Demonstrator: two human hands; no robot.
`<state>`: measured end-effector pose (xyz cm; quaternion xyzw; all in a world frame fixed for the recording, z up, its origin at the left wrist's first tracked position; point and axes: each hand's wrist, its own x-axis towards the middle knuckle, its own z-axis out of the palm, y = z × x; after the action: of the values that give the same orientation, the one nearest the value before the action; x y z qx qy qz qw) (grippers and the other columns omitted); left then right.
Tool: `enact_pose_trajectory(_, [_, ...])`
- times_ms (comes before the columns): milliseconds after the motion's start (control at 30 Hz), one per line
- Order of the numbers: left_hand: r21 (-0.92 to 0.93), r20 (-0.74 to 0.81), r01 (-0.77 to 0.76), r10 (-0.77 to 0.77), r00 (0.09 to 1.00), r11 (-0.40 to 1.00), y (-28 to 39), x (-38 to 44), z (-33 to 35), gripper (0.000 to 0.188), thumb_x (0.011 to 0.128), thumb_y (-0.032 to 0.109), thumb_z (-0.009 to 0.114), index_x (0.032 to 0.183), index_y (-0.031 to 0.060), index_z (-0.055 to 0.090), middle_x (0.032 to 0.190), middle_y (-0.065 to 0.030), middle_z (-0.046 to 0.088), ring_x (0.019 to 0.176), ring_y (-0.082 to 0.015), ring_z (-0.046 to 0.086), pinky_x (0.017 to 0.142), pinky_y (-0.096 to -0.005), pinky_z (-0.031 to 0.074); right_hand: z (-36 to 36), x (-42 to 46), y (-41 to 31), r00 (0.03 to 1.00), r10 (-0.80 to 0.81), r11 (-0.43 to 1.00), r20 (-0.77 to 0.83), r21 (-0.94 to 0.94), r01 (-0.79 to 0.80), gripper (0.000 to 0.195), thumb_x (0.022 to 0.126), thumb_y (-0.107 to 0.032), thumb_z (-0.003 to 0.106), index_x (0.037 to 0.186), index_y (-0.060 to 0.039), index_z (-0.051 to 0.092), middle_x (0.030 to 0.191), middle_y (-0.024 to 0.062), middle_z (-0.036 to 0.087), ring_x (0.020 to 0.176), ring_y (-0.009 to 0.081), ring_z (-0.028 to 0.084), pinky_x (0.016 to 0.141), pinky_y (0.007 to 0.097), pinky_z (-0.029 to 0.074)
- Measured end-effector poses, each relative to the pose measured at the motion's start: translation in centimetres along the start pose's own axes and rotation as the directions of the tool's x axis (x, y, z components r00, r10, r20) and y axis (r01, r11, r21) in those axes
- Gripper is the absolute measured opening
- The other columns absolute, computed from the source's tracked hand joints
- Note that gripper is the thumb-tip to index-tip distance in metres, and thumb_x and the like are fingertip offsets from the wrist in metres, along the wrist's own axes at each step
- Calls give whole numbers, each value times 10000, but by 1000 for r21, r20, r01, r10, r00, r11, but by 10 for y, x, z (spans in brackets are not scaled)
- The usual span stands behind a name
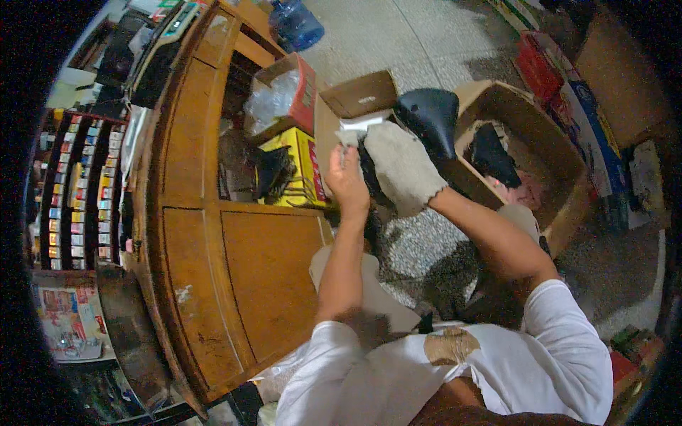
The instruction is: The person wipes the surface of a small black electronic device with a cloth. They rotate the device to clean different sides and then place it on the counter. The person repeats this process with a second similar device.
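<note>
My left hand (346, 178) is raised in front of me, its fingers closed on a piece of light grey cloth (349, 139). To its right, my right hand (402, 162) is covered by a light grey cloth or mitt with a ragged edge at the wrist; its fingers are hidden. Both hands are over the near side of an open cardboard box (362, 96) with something white inside. A black bicycle saddle (429, 114) rests against the box's right side, just beyond my covered hand.
On the left stands a wooden cabinet (277, 255). Beside it are a yellow box (303, 165) and a red carton (303, 96) with clear plastic. A large blue water bottle (295, 24) stands farther back. At right, a cardboard box (565, 197) holds black and pink material.
</note>
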<state>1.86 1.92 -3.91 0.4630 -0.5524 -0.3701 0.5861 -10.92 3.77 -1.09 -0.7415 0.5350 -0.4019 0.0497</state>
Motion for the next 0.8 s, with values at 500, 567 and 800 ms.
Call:
enact_pose_trajectory(500, [-109, 260, 117, -85, 962, 987, -4, -16, 3, 451, 940, 263, 639, 1281, 1, 503, 1177, -37, 597, 1061, -152, 541, 961, -294, 401, -21, 9, 4, 918, 395, 890, 31, -260, -375, 271, 753, -192, 640, 956, -12, 649, 937, 214, 672, 893, 393, 656, 770, 448, 527])
enact_pose_trajectory(567, [-187, 284, 208, -150, 947, 960, -9, -17, 3, 465, 915, 277, 678, 1255, -2, 525, 1149, -32, 610, 1021, -155, 559, 940, -290, 416, 9, 1, 26, 930, 337, 908, -147, -212, -362, 249, 764, -181, 631, 945, -10, 648, 906, 210, 673, 862, 372, 665, 759, 441, 530])
enact_pose_trajectory(800, [-243, 43, 108, -100, 994, 964, -14, -12, 4, 441, 874, 282, 733, 1152, -29, 591, 1070, -34, 640, 921, -160, 599, 859, -303, 474, 16, 11, 31, 844, 528, 833, -94, 250, -493, 176, 825, -174, 571, 855, -16, 645, 799, 172, 646, 785, 307, 655, 698, 394, 517])
